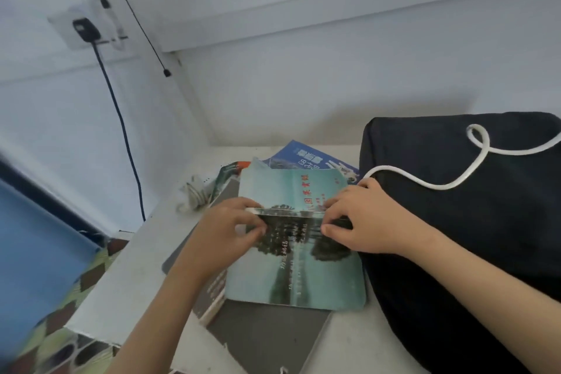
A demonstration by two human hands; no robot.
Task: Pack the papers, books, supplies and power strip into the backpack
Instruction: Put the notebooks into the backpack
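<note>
A teal book (pixel 299 276) with a tree picture and red characters lies on top of a pile in the middle of the white desk (pixel 127 279). My left hand (pixel 226 231) and my right hand (pixel 361 222) both pinch its spine ridge, fingers curled over it. A blue book (pixel 299 155) pokes out behind it, and a dark book (pixel 212 294) lies under its left side. The dark backpack (pixel 473 222) lies at the right, touching the pile, with a white cord (pixel 476 158) across it. A white power strip (pixel 194 191) with wound cable sits at the back left.
A grey mat (pixel 267 334) lies under the books. A black plug (pixel 86 29) sits in a wall socket at upper left, its dark cable (pixel 127 143) hanging behind the desk. Left of the desk are a blue surface (pixel 33 255) and a patterned cloth (pixel 76 297).
</note>
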